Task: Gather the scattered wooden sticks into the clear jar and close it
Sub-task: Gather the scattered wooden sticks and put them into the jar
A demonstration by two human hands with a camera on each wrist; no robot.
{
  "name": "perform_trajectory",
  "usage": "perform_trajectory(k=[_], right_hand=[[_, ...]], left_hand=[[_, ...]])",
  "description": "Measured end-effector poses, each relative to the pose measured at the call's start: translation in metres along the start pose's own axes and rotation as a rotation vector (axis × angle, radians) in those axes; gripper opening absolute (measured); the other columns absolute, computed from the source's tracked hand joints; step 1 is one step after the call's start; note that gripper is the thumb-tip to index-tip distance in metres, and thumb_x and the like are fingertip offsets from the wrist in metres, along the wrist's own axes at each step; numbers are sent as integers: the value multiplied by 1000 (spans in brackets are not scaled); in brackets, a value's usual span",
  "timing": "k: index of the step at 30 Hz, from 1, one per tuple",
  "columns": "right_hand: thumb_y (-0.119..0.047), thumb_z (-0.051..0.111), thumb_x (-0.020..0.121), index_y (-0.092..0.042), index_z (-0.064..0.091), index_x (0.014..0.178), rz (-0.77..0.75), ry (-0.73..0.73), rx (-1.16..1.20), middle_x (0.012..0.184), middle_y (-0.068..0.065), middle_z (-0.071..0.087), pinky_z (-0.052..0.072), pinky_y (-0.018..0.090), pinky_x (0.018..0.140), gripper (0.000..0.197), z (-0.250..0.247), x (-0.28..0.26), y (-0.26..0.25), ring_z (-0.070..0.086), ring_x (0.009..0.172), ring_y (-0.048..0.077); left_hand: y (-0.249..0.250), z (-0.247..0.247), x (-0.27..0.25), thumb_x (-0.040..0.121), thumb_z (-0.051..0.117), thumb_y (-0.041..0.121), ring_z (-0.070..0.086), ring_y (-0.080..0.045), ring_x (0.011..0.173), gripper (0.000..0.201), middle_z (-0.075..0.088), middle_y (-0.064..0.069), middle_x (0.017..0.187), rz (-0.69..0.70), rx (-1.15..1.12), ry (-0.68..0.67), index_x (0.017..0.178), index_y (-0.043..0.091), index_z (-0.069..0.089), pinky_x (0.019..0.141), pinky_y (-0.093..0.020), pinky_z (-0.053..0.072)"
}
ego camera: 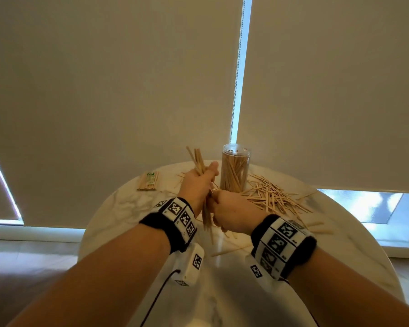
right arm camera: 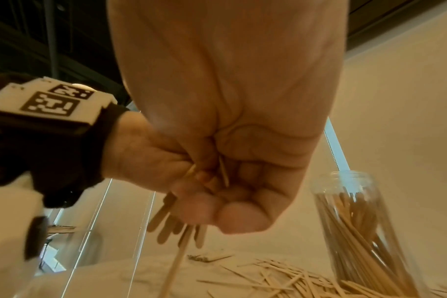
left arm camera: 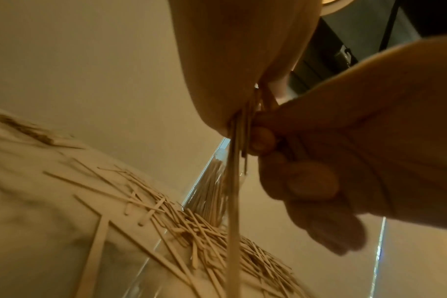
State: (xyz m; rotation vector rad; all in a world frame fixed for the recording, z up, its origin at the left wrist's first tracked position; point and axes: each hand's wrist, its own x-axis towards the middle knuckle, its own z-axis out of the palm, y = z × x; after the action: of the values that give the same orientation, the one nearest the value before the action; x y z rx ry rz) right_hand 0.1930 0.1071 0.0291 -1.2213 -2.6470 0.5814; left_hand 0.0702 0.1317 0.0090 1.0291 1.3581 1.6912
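My left hand (ego camera: 198,182) grips a bundle of wooden sticks (ego camera: 197,161) above the table; their ends stick out above and below the fist. Right beside it, my right hand (ego camera: 229,208) curls its fingers around the lower part of the same bundle (right arm camera: 166,217). The tall clear jar (ego camera: 235,171) stands upright just behind both hands, its top uncovered, holding many sticks. A loose pile of sticks (ego camera: 274,197) lies to the jar's right. In the left wrist view the bundle (left arm camera: 234,201) hangs in front of the jar (left arm camera: 209,191).
The round marble table (ego camera: 246,291) carries a wrapped pack of sticks (ego camera: 149,181) at the back left and single sticks near my right wrist. Closed roller blinds (ego camera: 128,90) hang close behind the table. Floor lies beyond the table's left edge.
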Motion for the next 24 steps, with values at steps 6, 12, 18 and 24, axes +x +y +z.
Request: perform_trajectory(k=[6,12,18,24], right_hand=[[-50,61,91,-13,50,126,86,-93,-38,115,3,66,54,42,89,52,5,0,10,64,101,23],[-13,55,100,-5,65,98,102,-21,317,90,8,77,61,28,72,13,17,8,13,75,76,17],[-24,64,93,-12,51,138,118,38,141,116,3,69,57,31,82,48,0,9,22,66,95,15],[-45,39,103,-19,56,132,41,528,370,122,-1,63,41,30,85,42,-45,21,19,58,110,17]], left_hand=[[11,-10,14,100,51,44,42,-11,51,41,49,4,55,-8,-207,143,71,17,56,56,-29,40],[8,-5,6,93,54,57,62,-18,71,47,63,-3,71,-99,-245,82,77,13,59,82,-49,58],[13,-20,-1,74,58,79,28,-8,44,71,32,8,53,-19,-81,-14,102,13,51,41,-23,30],[3,-10,-16,83,12,85,30,-9,41,81,40,6,54,-159,107,-170,84,15,53,42,-21,28]])
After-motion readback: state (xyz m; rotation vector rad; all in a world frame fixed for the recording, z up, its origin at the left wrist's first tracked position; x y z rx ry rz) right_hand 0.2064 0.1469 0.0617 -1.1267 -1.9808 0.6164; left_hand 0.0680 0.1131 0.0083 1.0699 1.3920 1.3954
